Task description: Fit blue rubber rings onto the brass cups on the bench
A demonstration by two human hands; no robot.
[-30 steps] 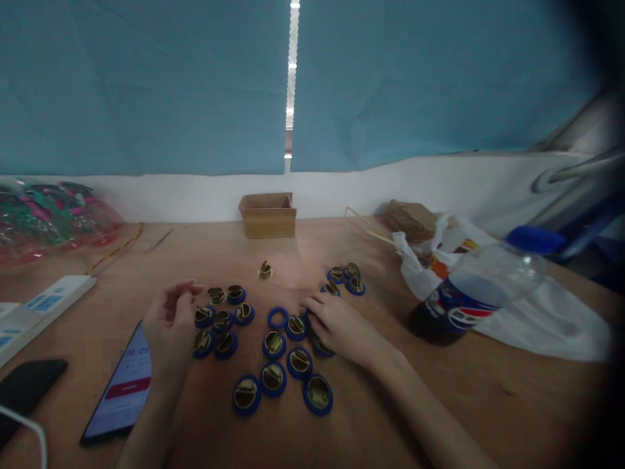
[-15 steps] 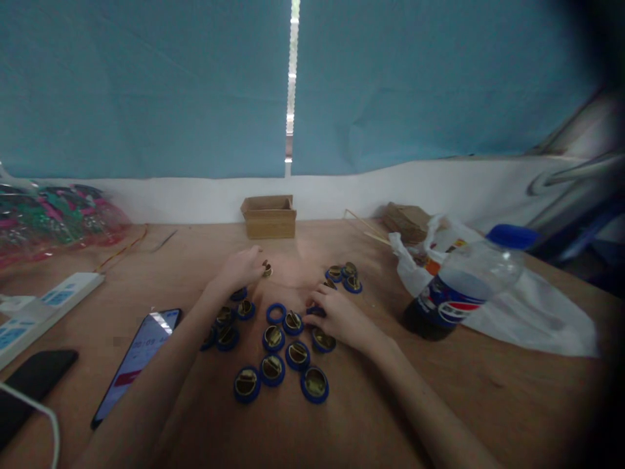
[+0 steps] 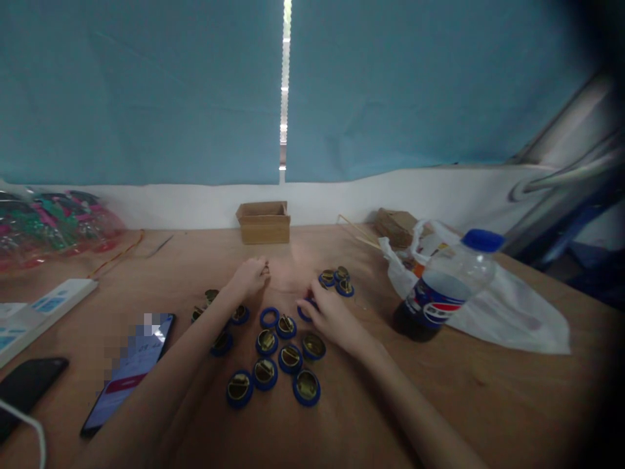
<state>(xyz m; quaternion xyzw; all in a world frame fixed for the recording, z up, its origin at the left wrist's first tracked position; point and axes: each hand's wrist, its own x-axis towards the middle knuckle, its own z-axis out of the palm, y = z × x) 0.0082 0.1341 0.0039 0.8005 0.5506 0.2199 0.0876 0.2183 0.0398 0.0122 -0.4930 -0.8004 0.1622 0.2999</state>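
Brass-coloured round pieces (image 3: 290, 358), several with a bar across the back, sit in blue rings on the table in front of me. Beyond them, my left hand (image 3: 250, 277) has its fingers pinched around a small brass-coloured piece (image 3: 266, 268), mostly hidden by the fingertips. My right hand (image 3: 328, 314) curls its thumb and fingers about a blue ring (image 3: 305, 311) at table height. A bare blue ring (image 3: 269, 317) lies between the hands, touching or close to a filled one (image 3: 286, 326). My left forearm partly covers another group (image 3: 222, 343).
An open cardboard box (image 3: 264, 233) stands at the back. To the right are a cola bottle (image 3: 442, 296), a white plastic bag (image 3: 512, 319) and thin sticks (image 3: 359, 231). A phone (image 3: 129, 374), a power strip (image 3: 46, 312) and plastic-wrapped items (image 3: 58, 221) lie on the left.
The view has shifted slightly. My left hand's fingers have closed further over the small brass-coloured piece, which shows less now. My right hand stays at the blue ring.
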